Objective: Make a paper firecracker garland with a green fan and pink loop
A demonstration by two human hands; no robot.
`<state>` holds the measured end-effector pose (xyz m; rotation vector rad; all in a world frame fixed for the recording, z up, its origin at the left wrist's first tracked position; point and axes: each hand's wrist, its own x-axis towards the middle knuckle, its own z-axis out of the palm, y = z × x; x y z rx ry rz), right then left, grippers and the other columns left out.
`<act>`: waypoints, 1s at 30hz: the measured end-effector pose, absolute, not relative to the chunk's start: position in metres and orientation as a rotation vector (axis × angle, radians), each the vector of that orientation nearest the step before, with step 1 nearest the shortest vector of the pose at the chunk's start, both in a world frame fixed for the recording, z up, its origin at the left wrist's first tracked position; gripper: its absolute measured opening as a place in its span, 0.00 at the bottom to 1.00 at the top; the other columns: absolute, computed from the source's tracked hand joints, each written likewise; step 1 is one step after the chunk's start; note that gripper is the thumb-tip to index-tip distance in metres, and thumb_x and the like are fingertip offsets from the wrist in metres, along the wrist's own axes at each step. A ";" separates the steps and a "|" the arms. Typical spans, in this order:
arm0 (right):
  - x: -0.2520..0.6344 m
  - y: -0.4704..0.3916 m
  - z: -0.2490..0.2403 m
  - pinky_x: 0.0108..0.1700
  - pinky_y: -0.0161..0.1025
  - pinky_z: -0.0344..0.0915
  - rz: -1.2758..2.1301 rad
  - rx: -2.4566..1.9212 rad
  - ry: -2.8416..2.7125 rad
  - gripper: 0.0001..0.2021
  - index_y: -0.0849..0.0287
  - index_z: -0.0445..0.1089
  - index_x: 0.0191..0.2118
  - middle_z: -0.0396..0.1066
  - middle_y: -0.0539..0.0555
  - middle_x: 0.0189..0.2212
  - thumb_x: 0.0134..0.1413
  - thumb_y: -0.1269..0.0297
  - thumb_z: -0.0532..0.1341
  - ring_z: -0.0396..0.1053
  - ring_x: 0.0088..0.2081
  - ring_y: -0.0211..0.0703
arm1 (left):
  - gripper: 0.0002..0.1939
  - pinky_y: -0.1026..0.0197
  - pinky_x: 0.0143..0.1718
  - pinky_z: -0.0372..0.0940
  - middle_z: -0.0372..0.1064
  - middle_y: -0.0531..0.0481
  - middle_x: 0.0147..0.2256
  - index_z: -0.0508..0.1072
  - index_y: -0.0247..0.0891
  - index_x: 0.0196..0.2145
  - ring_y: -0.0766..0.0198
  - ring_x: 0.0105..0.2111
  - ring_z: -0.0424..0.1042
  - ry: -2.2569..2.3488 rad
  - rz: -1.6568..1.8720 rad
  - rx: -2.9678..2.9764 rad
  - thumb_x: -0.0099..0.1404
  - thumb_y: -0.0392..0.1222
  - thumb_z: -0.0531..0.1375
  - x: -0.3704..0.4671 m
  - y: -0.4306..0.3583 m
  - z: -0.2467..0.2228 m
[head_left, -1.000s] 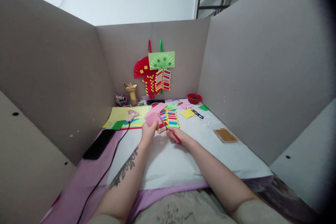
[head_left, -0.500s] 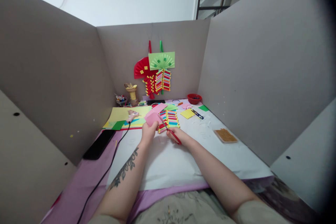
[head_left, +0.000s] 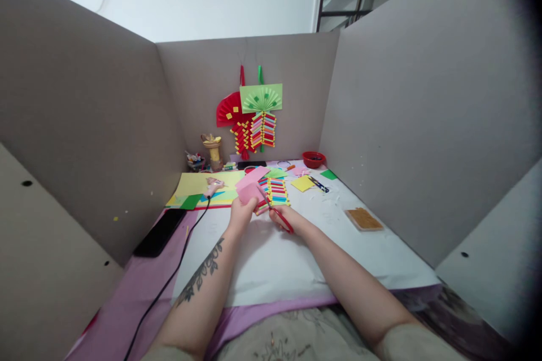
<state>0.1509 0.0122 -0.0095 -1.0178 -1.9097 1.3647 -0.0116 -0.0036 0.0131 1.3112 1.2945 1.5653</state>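
My left hand [head_left: 242, 213] pinches a piece of pink paper [head_left: 248, 193] by its near edge. In my right hand [head_left: 284, 216] is a pair of scissors with red handles [head_left: 287, 224]; their blades lie along the right edge of the pink paper. Whether the blades are apart is too small to tell. Just beyond and below my hands, rows of coloured paper rolls with yellow ends [head_left: 277, 190] lie on the white sheet, partly covered by the paper. Another pink strip [head_left: 254, 176] shows behind the held piece.
At left are a pink glue gun [head_left: 214, 186] with a black cord, a black phone-like slab [head_left: 160, 233] and yellow paper [head_left: 190, 181]. On the right lie a yellow square [head_left: 302, 183], blue-handled scissors [head_left: 320, 185], a brown-filled tray [head_left: 364, 219] and a red bowl [head_left: 314, 159]. Partitions enclose the table.
The pink paper and my left hand have shifted slightly to the right and down. My right hand with the scissors has barely moved.
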 end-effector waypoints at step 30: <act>0.151 0.013 -0.011 0.16 0.30 0.44 1.384 -1.028 -1.843 0.16 0.58 0.64 0.26 0.50 0.43 0.13 0.50 0.50 0.56 0.47 0.13 0.31 | 0.06 0.67 0.21 0.57 0.63 0.53 0.17 0.68 0.33 0.19 0.68 0.20 0.61 1.275 1.510 1.327 0.48 0.39 0.58 -0.006 -0.011 0.023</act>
